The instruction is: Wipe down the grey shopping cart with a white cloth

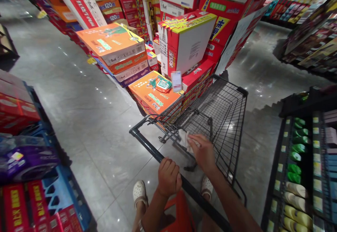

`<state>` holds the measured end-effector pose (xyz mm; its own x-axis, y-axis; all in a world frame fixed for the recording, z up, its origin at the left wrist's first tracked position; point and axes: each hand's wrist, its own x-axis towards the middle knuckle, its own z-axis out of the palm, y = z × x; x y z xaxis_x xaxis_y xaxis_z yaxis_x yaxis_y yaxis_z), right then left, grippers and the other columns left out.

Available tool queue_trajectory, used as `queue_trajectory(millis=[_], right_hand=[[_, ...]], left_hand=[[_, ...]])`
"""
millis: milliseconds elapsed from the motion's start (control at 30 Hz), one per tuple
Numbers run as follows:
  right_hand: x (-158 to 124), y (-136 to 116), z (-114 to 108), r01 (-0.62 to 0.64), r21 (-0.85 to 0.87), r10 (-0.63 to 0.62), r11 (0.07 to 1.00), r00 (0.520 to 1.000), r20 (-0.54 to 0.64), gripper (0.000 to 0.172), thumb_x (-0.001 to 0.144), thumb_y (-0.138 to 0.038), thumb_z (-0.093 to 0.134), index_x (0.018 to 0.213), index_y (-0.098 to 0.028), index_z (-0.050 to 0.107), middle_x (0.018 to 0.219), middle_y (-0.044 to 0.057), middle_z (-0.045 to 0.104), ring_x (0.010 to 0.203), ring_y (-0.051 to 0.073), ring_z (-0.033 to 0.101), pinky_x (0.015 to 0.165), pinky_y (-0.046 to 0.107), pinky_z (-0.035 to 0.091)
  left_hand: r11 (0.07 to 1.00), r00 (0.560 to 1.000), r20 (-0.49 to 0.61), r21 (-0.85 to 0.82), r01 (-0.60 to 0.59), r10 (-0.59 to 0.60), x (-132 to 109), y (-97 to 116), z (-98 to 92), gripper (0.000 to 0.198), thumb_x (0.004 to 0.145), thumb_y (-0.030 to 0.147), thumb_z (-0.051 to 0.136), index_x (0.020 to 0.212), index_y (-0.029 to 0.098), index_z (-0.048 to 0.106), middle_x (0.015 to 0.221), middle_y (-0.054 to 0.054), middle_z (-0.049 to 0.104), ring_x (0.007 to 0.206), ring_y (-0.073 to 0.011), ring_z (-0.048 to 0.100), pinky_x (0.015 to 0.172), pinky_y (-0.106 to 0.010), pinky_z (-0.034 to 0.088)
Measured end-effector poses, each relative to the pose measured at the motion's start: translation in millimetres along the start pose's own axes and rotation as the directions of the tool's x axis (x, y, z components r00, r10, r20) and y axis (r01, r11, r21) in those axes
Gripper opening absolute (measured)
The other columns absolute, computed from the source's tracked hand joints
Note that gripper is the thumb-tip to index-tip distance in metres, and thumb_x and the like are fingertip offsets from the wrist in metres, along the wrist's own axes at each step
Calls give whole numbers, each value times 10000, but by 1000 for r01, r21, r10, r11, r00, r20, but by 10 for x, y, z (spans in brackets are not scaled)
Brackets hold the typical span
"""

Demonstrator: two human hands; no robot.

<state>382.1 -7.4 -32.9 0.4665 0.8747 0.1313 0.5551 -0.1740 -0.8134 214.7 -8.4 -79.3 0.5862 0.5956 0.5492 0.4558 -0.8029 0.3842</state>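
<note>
A black wire shopping cart stands in front of me on the grey tiled floor. My left hand is closed around the cart's dark push handle. My right hand reaches inside the basket and pinches a small white cloth against the wire of the child-seat flap. The basket holds nothing else that I can see. My feet in white clogs show below the handle.
Stacked red, orange and yellow cartons crowd the cart's front and left side. Blue crates with red boxes and a purple pack sit at the left. A shelf of bottles runs along the right. Open floor lies to the left.
</note>
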Motion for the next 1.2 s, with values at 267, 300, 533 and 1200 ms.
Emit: queue_trajectory(millis=[267,300,533,1200], right_hand=[[71,-79,455,136,-151,-85,979,949,304,208,812,-107,524,809,-184,717,802,59,684,792,181,605,773,293,460],[68,-105,467,158,-194,-88,968,941,326,210,807,-91,525,790,-185,712,799,62,679,797,184,598,779,294,454],[300,-340,671,269,-281,-158,921,919,361,196,846,-99,508,889,-154,691,866,78,632,853,191,549,784,285,426],[283,-236,798,217,-60,-200,974,956,216,231,808,-137,463,898,-141,676,895,72,536,830,176,546,799,316,464]], left_hand=[[1000,1000,-11,5,-4,4,-88,127,25,166,770,156,353,658,203,466,615,-24,459,648,-186,455,751,-409,457],[1000,1000,-12,3,-3,3,-94,135,22,165,770,153,356,660,201,470,617,-24,460,649,-184,453,755,-409,457],[1000,999,39,11,13,-14,-113,172,-18,169,755,139,373,659,182,505,619,-38,490,659,-181,447,795,-425,465],[995,992,84,0,99,-99,-115,309,-123,217,742,161,347,660,230,536,587,-52,519,589,-226,557,719,-470,553]])
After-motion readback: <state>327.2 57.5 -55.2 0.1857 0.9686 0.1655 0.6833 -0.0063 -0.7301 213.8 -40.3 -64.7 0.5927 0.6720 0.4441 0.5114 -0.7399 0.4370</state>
